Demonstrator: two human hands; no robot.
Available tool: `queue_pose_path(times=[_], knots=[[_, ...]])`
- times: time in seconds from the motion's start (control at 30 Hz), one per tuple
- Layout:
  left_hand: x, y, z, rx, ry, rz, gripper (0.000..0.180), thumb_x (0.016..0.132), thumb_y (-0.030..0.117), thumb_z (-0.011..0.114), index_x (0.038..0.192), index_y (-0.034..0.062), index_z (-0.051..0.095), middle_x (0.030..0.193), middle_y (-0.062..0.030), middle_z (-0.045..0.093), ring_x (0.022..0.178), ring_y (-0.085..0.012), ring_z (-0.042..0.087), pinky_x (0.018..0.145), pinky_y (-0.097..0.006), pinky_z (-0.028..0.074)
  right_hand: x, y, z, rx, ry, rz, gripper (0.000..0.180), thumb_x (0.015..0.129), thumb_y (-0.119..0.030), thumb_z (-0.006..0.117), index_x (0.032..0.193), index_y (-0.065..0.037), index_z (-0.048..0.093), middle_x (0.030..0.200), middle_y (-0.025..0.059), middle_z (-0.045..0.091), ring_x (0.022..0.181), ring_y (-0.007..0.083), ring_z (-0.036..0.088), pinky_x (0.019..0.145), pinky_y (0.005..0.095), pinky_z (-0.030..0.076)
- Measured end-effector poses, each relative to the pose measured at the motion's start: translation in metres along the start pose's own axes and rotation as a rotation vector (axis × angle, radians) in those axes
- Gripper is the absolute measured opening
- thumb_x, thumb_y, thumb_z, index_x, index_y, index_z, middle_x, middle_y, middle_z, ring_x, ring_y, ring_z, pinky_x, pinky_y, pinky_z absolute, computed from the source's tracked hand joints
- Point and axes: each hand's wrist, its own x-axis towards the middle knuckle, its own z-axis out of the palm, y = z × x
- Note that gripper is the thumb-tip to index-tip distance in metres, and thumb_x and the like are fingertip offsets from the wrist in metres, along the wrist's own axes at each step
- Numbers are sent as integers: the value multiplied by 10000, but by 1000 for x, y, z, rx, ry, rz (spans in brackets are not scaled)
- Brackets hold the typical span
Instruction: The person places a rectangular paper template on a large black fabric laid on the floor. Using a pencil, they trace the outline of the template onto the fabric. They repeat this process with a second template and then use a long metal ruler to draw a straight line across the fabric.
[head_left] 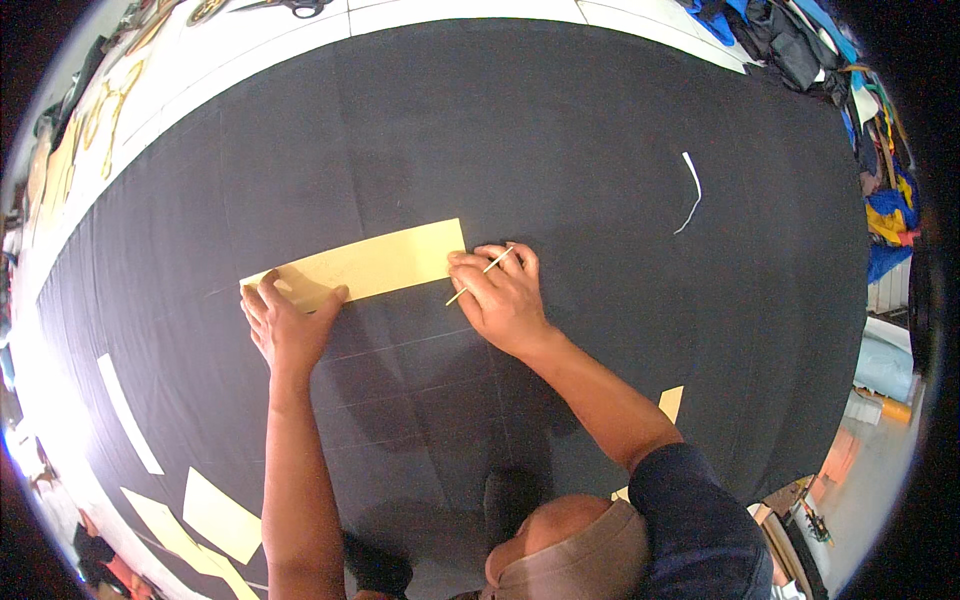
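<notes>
Black cloth [560, 130] is spread over the work surface, with faint pale lines drawn across it. On it lies a long yellow card strip [385, 262], tilted slightly up to the right. My left hand [290, 315] rests on the strip's left end, thumb and fingers spread around its edges. At the right end, the fingertips of my right hand [505, 295] touch the strip. Between the fingers of that hand is a thin pale stick [462, 292], slanting across them; I cannot make out its tip.
White scrap strips lie on the cloth, a curved one [695, 185] at far right and a straight one [128, 410] at left. Yellow card pieces [222, 515] sit at lower left, another [671, 402] by my right arm. Dark-handled scissors [305, 8] and heaped fabrics [790, 45] are beyond.
</notes>
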Motion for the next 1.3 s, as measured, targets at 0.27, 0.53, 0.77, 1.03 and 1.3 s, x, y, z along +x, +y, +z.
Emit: queue_pose_path(times=[0.27, 0.53, 0.77, 1.03, 1.3], knots=[[-10, 46, 3, -178, 360, 460, 709, 872, 389, 753, 1463, 94, 494, 1626, -237, 283, 1509, -486, 253, 1195, -592, 298, -5, 3, 3, 12, 9, 3, 188, 896, -166, 718, 1074, -105, 724, 1189, 3, 720, 1125, 252, 598, 1088, 538, 343], [-48, 114, 36, -234, -92, 738, 452, 957, 199, 535, 1361, 4, 592, 1414, -253, 563, 1337, -438, 524, 1116, -521, 448, -6, 6, 0, 16, -27, -21, 271, 881, -200, 705, 1131, -100, 687, 1246, 19, 680, 1188, 268, 568, 1091, 542, 364], [-44, 118, 29, -149, -168, 698, 482, 990, 240, 548, 1445, 80, 540, 1402, -185, 556, 1319, -398, 518, 1042, -507, 521, 16, 6, -51, 584, -96, 538, 266, 1046, -265, 562, 1160, -71, 703, 947, 98, 718, 847, 253, 679, 822, 408, 533], [-47, 143, 31, 144, -134, 623, 527, 1003, 353, 604, 1482, 154, 512, 1325, -98, 544, 1263, -307, 547, 855, -451, 628, 41, 31, -16, 449, 101, 352, 334, 1077, -267, 529, 1167, -4, 713, 1119, 146, 740, 1007, 287, 713, 910, 384, 543], [-48, 139, 35, 117, -148, 598, 550, 992, 334, 640, 1509, 236, 479, 1362, -81, 523, 1311, -299, 511, 920, -487, 599, 44, 35, -12, 374, 41, 256, 226, 1024, -179, 603, 1114, -2, 712, 1129, 164, 730, 1041, 354, 700, 903, 421, 554]])
